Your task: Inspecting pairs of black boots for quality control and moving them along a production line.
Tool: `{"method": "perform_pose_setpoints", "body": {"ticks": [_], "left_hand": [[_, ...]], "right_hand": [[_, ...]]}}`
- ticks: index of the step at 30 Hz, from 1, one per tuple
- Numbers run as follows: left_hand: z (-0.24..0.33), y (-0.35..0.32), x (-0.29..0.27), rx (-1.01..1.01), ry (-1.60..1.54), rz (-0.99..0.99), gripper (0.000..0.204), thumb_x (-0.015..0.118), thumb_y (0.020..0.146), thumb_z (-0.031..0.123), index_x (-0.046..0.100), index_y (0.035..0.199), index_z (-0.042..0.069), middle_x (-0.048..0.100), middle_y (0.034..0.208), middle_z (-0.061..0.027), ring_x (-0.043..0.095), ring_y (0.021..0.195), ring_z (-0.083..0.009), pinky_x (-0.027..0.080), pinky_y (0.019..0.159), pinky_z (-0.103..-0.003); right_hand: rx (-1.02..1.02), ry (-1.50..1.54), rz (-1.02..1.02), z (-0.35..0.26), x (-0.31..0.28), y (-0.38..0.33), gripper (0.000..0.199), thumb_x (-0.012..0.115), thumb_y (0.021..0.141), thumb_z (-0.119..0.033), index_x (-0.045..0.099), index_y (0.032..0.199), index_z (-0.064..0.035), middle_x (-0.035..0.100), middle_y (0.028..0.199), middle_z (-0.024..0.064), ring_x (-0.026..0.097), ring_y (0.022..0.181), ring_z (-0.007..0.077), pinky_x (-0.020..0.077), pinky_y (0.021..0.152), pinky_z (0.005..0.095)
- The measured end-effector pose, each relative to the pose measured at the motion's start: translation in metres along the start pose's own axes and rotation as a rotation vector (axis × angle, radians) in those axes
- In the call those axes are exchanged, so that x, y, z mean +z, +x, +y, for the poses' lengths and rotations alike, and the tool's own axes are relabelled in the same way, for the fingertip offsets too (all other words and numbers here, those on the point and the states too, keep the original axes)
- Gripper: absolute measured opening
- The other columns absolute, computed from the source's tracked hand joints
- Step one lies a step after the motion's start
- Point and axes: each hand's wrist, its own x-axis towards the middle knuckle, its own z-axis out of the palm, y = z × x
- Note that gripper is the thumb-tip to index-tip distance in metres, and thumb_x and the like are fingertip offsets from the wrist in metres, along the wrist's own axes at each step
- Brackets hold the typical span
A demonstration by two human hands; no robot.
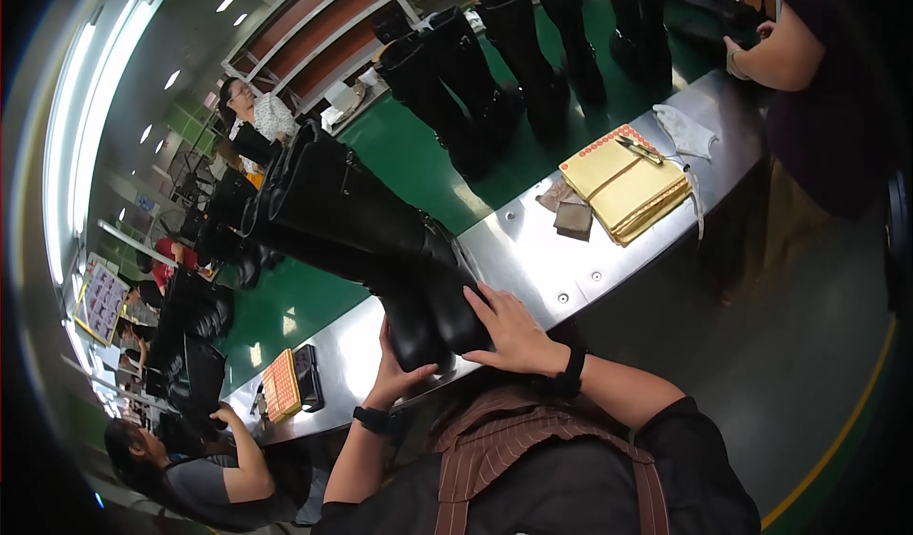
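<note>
A pair of tall black boots [366, 221] stands side by side in front of me, toes toward me, on the metal edge of the bench. Buckled straps show at the ankle and near the top. My left hand [398, 375] is wrapped round the toe of the left boot, its thumb across the front. My right hand [514, 330] holds the outer side of the right boot's foot, with fingers along the upper and the thumb near the toe. The boots' soles are hidden.
A green conveyor belt [361, 159] carries more black boots [456, 78]. On the metal ledge [533, 278] lie yellow sheets [623, 188] with small pliers-like snips [639, 150], brown pieces [573, 219] and a white cloth [685, 131]. Co-workers stand at right and left, near an orange-patterned pad [281, 386].
</note>
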Motion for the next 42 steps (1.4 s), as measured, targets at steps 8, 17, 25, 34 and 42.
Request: {"method": "perform_pose_setpoints", "body": {"ticks": [8, 17, 25, 34, 42], "left_hand": [[0.032, 0.03, -0.058, -0.113, -0.018, 0.136, 0.078, 0.066, 0.086, 0.016, 0.019, 0.149, 0.012, 0.033, 0.149, -0.0177, 0.03, 0.14, -0.0308, 0.025, 0.114, -0.046], [0.057, 0.076, -0.029, 0.073, -0.195, 0.305, 0.07, 0.058, 0.089, -0.002, 0.023, 0.148, 0.009, 0.044, 0.14, -0.0101, 0.045, 0.127, -0.0203, 0.039, 0.103, -0.035], [0.054, 0.104, -0.033, 0.064, -0.013, 0.442, 0.02, 0.061, 0.092, 0.009, 0.063, 0.109, -0.003, 0.066, 0.099, -0.0056, 0.059, 0.092, -0.0152, 0.047, 0.081, -0.03], [0.061, 0.096, -0.036, 0.017, -0.091, 0.32, 0.048, 0.069, 0.085, 0.015, 0.05, 0.125, 0.0, 0.057, 0.114, -0.0122, 0.055, 0.107, -0.0222, 0.042, 0.093, -0.033], [0.075, 0.079, -0.017, 0.195, -0.191, 0.347, 0.077, 0.077, 0.077, 0.016, 0.032, 0.137, -0.003, 0.043, 0.131, -0.0159, 0.046, 0.12, -0.0259, 0.035, 0.105, -0.036]], "right_hand": [[0.032, 0.016, -0.031, -0.002, -0.006, 0.002, 0.098, 0.075, 0.076, -0.041, 0.022, 0.148, -0.0017, 0.032, 0.143, 0.0297, 0.039, 0.127, 0.0441, 0.029, 0.11, 0.0497], [0.05, 0.024, -0.029, -0.005, -0.014, 0.002, 0.095, 0.073, 0.077, -0.043, 0.024, 0.148, -0.004, 0.032, 0.143, 0.0274, 0.042, 0.122, 0.0458, 0.0329, 0.107, 0.0498], [0.066, -0.014, -0.122, -0.014, -0.017, 0.016, 0.098, 0.077, 0.074, -0.042, 0.026, 0.146, -0.0002, 0.033, 0.142, 0.0279, 0.039, 0.125, 0.0447, 0.0312, 0.108, 0.0515], [0.061, -0.101, -0.148, -0.023, -0.006, 0.019, 0.102, 0.081, 0.07, -0.039, 0.026, 0.146, 0.002, 0.033, 0.143, 0.0284, 0.039, 0.126, 0.0449, 0.0325, 0.106, 0.0492], [0.052, -0.132, -0.112, -0.026, -0.007, 0.02, 0.102, 0.083, 0.066, -0.036, 0.029, 0.145, 0.0021, 0.037, 0.142, 0.0263, 0.043, 0.125, 0.0419, 0.0351, 0.105, 0.0459]]}}
